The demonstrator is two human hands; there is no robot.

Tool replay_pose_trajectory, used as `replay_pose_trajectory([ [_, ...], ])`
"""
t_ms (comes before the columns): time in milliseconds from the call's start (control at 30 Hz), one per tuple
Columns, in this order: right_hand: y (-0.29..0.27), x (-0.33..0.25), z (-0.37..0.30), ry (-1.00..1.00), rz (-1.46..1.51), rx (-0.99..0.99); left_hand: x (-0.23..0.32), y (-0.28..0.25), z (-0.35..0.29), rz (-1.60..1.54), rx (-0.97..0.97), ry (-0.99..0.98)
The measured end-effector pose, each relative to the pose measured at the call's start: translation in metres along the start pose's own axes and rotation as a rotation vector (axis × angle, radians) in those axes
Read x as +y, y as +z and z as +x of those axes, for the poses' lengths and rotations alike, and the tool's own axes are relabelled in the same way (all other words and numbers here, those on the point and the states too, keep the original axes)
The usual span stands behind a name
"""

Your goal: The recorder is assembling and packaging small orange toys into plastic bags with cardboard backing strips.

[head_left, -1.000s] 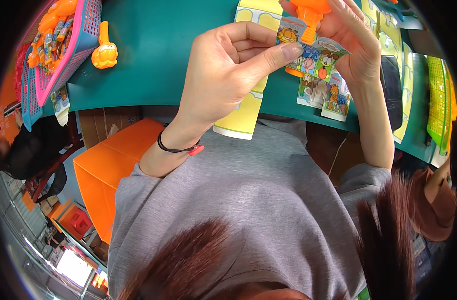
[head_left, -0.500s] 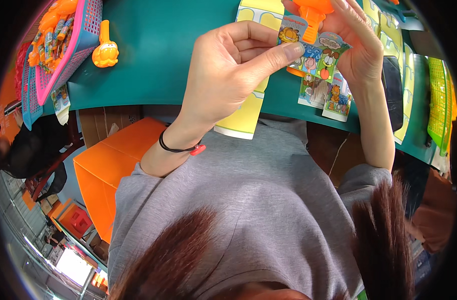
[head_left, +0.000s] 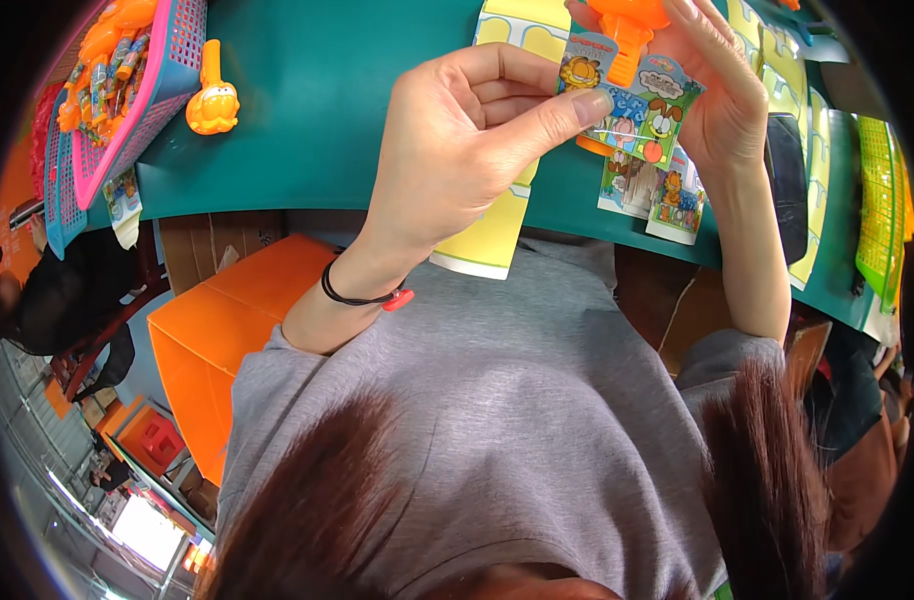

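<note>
At the top of the view, my left hand [head_left: 447, 150] pinches a printed cartoon label [head_left: 637, 125] between thumb and fingers. Its edges look scalloped, and it lies across the stem of an orange plastic toy [head_left: 627, 35]. My right hand [head_left: 727, 100] curves around the toy's far right side, its fingers partly cut off by the frame's top. More printed labels [head_left: 677, 208] lie on the table just below the hands. Under my left hand runs a yellow label strip [head_left: 477, 240], hanging over the table's front edge.
A pink and blue basket [head_left: 142, 115] of orange toys stands at left, beside a loose orange cat-head toy [head_left: 213, 108]. On the right lie a dark flat object [head_left: 785, 190], more yellow strips [head_left: 815, 180] and a yellow-green basket [head_left: 877, 220]. The table [head_left: 297, 110] is green.
My hands stay almost where they were, with the label's right part shifted slightly. At the far right edge, a person in brown has moved a little.
</note>
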State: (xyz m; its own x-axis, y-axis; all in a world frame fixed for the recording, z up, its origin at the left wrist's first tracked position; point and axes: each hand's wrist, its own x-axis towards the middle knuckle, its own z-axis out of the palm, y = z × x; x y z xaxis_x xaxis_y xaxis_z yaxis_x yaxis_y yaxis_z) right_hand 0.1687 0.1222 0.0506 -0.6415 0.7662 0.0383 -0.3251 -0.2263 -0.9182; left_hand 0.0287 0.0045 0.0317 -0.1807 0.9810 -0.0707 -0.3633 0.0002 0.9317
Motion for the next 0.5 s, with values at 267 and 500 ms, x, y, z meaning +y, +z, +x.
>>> replay_pose_trajectory([
  [267,0.0007,-0.0013,0.001,0.02,-0.049,0.017,0.0001,-0.0003,-0.0006,0.022,-0.003,-0.007],
  [500,-0.0018,-0.0001,0.0004,0.008,-0.021,-0.01,-0.0019,-0.0004,0.0,0.035,-0.03,0.018],
])
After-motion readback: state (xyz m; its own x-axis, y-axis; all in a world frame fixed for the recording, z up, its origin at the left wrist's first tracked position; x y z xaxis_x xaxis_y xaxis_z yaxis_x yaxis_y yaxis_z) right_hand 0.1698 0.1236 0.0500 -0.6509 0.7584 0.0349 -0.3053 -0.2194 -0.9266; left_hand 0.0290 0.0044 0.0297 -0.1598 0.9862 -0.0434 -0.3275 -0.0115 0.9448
